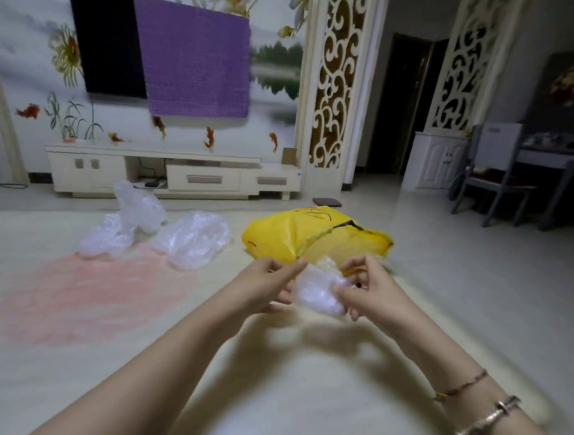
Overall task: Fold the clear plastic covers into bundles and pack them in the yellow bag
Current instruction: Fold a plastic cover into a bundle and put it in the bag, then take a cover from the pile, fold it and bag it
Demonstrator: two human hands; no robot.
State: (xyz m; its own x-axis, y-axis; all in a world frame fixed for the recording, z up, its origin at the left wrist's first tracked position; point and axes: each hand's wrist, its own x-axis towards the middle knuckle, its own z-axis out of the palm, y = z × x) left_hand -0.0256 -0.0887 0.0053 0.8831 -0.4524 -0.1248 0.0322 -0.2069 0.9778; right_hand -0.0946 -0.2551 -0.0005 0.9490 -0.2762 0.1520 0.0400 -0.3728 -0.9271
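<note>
Both hands' grip pinching clear bundle (320, 292) above pale floor (303, 384), living room.

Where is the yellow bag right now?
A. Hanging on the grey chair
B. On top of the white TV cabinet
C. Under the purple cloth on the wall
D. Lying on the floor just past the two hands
D: the yellow bag lies on the floor just beyond the left hand and right hand, which hold a clear plastic bundle in front of it.
</note>
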